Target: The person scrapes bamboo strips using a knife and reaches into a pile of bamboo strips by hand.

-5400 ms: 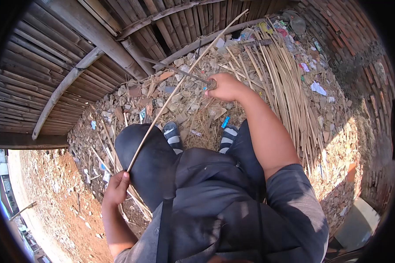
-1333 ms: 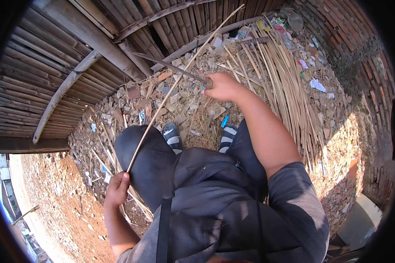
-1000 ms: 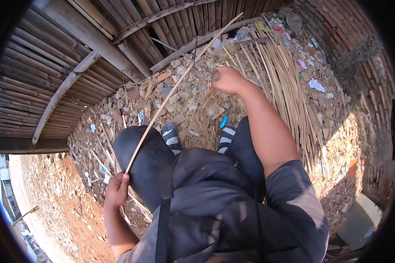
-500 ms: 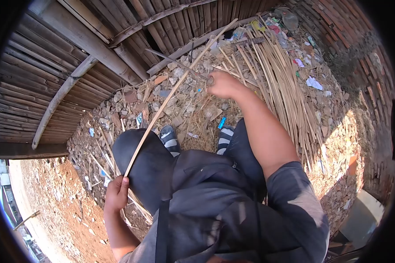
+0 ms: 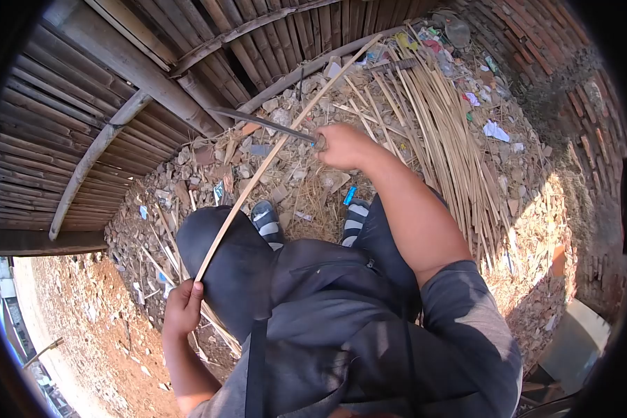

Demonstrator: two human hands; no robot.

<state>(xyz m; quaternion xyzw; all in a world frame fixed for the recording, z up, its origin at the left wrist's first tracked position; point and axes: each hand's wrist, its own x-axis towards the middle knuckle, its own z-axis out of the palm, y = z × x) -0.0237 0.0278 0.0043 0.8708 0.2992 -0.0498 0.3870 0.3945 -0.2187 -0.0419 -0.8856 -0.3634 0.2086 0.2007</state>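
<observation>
A long, pale bamboo strip (image 5: 258, 174) slants from my left thigh up toward the bamboo wall. Its near end is pinched between the thumb and fingers of my left hand (image 5: 182, 306), beside the left knee. My right hand (image 5: 345, 146) is closed round the handle of a long-bladed knife (image 5: 265, 123), held out in front of me. The blade points left and crosses the strip above its middle; whether its edge bites into the strip I cannot tell. Below, my sandalled feet (image 5: 266, 219) rest on the rubble.
A heap of split bamboo strips (image 5: 460, 153) lies to my right. Behind it are scattered litter and a brick wall (image 5: 564, 76). A bamboo-slat wall (image 5: 63, 132) rises at the left and front. Something bright blue (image 5: 350, 195) lies near my right foot.
My right hand has drawn the knife toward me and to the left, so the blade crosses the strip lower down. The left hand keeps its hold on the strip's near end.
</observation>
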